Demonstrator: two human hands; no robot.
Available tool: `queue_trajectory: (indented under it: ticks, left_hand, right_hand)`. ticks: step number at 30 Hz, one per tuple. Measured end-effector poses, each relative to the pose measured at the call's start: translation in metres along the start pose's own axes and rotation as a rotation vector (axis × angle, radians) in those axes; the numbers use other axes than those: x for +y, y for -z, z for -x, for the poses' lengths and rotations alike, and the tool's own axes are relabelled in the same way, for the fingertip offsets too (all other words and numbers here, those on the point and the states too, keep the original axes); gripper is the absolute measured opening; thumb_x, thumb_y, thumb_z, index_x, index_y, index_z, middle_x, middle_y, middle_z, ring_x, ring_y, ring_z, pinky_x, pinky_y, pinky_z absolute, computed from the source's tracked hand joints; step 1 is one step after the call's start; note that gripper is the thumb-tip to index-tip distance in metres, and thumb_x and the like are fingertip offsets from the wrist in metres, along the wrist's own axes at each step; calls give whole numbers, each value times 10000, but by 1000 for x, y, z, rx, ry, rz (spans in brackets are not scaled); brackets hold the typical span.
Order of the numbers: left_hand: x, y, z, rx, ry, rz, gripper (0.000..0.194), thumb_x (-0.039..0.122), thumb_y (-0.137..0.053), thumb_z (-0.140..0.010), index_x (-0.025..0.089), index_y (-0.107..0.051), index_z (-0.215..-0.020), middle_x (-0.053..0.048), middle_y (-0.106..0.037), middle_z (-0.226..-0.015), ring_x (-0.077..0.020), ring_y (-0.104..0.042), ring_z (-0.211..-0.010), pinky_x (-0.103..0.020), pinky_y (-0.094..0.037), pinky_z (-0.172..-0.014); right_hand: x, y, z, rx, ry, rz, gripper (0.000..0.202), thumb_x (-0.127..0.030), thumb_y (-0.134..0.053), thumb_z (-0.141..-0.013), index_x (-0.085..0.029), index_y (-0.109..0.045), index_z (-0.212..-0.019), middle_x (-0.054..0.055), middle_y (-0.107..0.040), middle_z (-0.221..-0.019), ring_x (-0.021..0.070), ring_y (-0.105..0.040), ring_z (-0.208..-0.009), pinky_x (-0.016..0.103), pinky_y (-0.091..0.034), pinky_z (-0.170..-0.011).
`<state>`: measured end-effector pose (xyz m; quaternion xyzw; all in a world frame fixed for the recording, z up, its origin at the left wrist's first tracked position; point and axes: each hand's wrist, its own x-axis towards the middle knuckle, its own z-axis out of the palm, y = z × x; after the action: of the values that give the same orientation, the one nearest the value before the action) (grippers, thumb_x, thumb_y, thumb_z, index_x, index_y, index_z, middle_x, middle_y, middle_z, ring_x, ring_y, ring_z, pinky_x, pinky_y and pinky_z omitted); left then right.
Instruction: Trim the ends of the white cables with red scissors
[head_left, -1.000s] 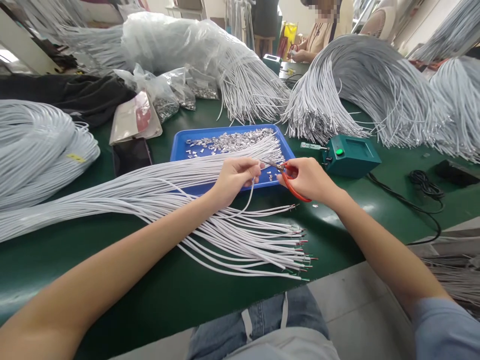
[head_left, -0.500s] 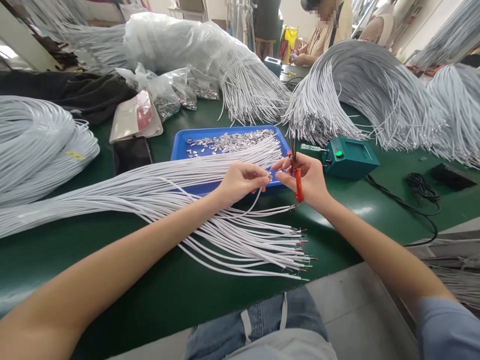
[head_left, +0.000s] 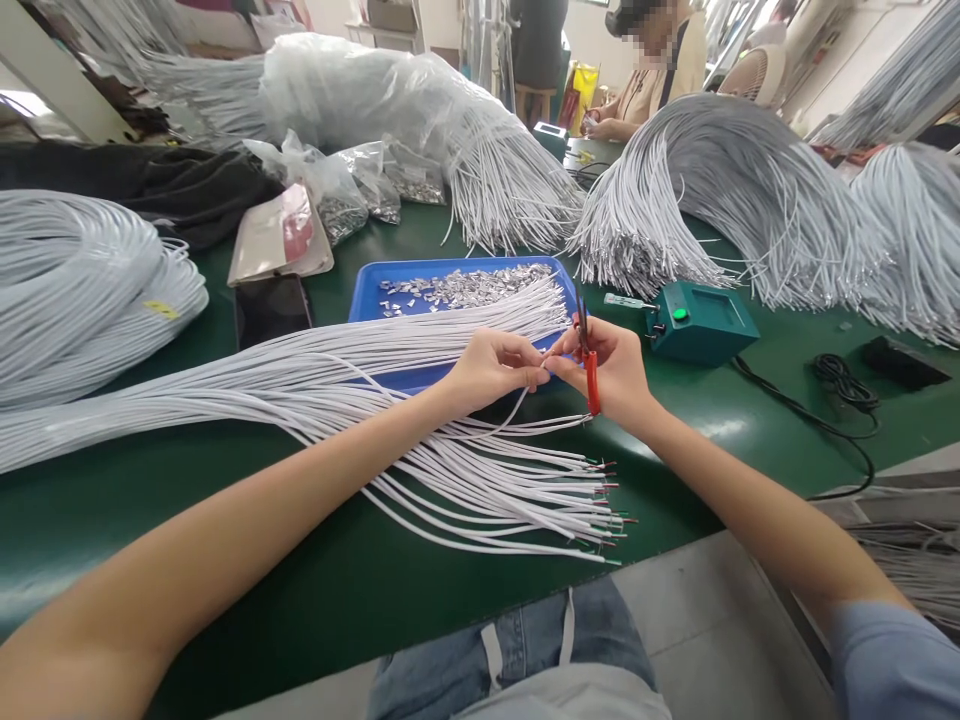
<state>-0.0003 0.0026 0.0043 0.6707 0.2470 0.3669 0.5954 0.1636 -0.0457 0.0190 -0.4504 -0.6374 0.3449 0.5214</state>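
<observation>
Between thumb and fingers my left hand [head_left: 491,372] pinches the end of a white cable [head_left: 514,408], which curves down towards the loose bundle. Red-handled scissors [head_left: 593,382] hang on my right hand [head_left: 621,372], blades pointing up. The right thumb and forefinger meet the left fingertips at the cable end; the tip itself is mostly hidden. Below lie several white cables [head_left: 487,490] with thin red and green wires showing at their ends. Behind my hands, a blue tray [head_left: 358,292] holds small silvery metal pieces [head_left: 480,288] and the ends of another group of cables [head_left: 450,325].
A green box with a lit button [head_left: 701,322] stands right of the tray, with a black cord [head_left: 806,425]. Large cable bundles [head_left: 750,190] line the back, a coil [head_left: 82,290] lies left, and a phone [head_left: 271,312] beside it. Another person [head_left: 645,85] sits beyond.
My right thumb and forefinger have closed in on the cable end and now touch the left fingertips. The scissors have shifted slightly down and left with the right hand. The view has moved a little.
</observation>
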Motion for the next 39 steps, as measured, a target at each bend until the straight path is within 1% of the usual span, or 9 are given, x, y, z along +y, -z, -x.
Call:
queue_trajectory:
  ticks: [6, 12, 15, 19, 22, 25, 28, 32, 39]
  left_hand:
    - [0, -1, 0, 49, 5, -4, 296, 299, -844, -596, 99, -627, -569, 3, -594, -517, -47, -498, -448, -173, -440, -456]
    - [2, -2, 1, 65, 30, 2, 341, 301, -865, -570, 105, -586, -554, 23, -565, -518, -39, -486, -457, -168, -440, -461]
    - [2, -3, 1, 74, 18, -12, 384, 350, -868, -561, 109, -570, -544, 26, -556, -516, -43, -482, -465, -173, -431, -463]
    - [1, -2, 0, 102, 22, -6, 415, 394, -869, -542, 105, -572, -548, 16, -568, -521, -48, -485, -468, -173, -400, -448]
    - [0, 0, 0, 86, 24, 44, 388, 401, -854, -569, 96, -616, -580, 1, -595, -550, -62, -525, -492, -186, -434, -487]
    - [-1, 1, 1, 18, 28, 80, 345, 407, -817, -634, 95, -669, -634, -19, -632, -596, -80, -574, -527, -208, -483, -550]
    - [-2, 2, 2, -69, 48, 77, 336, 418, -784, -684, 99, -684, -656, -36, -650, -622, -95, -595, -537, -223, -504, -564]
    - [-2, 3, 2, -147, 54, 76, 372, 458, -749, -722, 96, -679, -673, -39, -643, -613, -106, -601, -543, -229, -513, -561]
    - [-5, 3, 1, -176, 45, 105, 402, 493, -754, -711, 96, -693, -727, -34, -642, -625, -107, -604, -544, -224, -517, -562]
  right_hand:
    - [-1, -6, 6, 113, 1, 64, 374, -414, -806, -632, -193, -504, -636, 1, -593, -684, 135, -533, -632, 289, -450, -614]
    - [-3, -12, 12, 181, 12, 102, 272, -331, -776, -664, -195, -541, -658, -10, -586, -663, 125, -501, -605, 278, -435, -592]
    - [-6, -13, 15, 191, -12, 112, 244, -309, -759, -670, -194, -543, -664, -11, -591, -671, 124, -506, -607, 271, -442, -585]
    - [-11, -13, 18, 149, -44, 134, 218, -295, -741, -677, -192, -549, -668, -9, -593, -661, 123, -508, -588, 268, -442, -565]
    - [-13, -10, 16, 185, -15, 97, 178, -266, -698, -710, -197, -538, -672, -1, -624, -684, 135, -550, -621, 282, -462, -605]
    - [-10, -4, 10, 220, -20, 17, 157, -244, -652, -724, -198, -511, -671, 29, -690, -795, 147, -599, -677, 296, -484, -647]
    - [-5, 0, 3, 150, -67, -35, 128, -231, -637, -700, -196, -515, -685, 45, -716, -862, 154, -615, -704, 308, -498, -665]
    - [-2, 1, 0, 43, -80, -107, 135, -247, -634, -670, -200, -507, -659, 32, -707, -820, 166, -619, -735, 326, -511, -686]
    - [-2, -1, 0, -37, -99, -176, 197, -269, -670, -668, -203, -487, -633, 7, -662, -735, 124, -567, -572, 317, -507, -612]
